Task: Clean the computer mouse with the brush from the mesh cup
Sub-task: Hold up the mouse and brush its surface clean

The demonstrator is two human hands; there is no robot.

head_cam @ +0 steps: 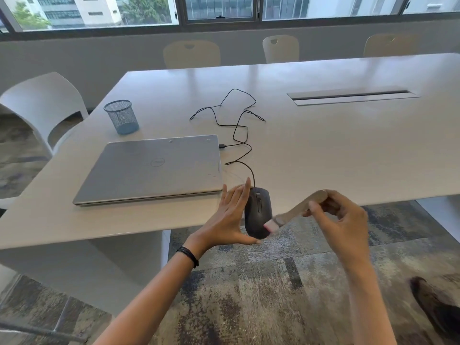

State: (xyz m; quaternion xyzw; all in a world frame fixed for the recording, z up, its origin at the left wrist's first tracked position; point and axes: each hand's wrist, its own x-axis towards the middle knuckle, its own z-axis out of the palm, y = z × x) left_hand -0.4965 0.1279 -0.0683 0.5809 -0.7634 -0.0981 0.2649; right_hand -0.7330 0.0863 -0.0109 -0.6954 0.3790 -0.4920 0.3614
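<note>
I'm pinching the black mouse (257,212) in my left hand (230,220), scroll wheel facing me, cable end pointing up and away. My right hand (341,220) is gripping the brush (296,210), bristles touching the mouse's lower right side.

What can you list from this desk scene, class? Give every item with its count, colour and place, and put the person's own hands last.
Table: one, white, fills the middle.
Laptop: one, silver, closed, near left of table.
Mesh cup: one, blue, upright, beyond the laptop.
Mouse: one, black, at the near table edge.
Cable: one, black, looping from the mouse towards the laptop.
Brush: one, pale handle, bristles touching the mouse.
Cable slot: one, grey, far right of table.
Chairs: four, pale, around the table.
Windows: along the far wall.
Left hand: holds the mouse.
Right hand: grips the brush.
</note>
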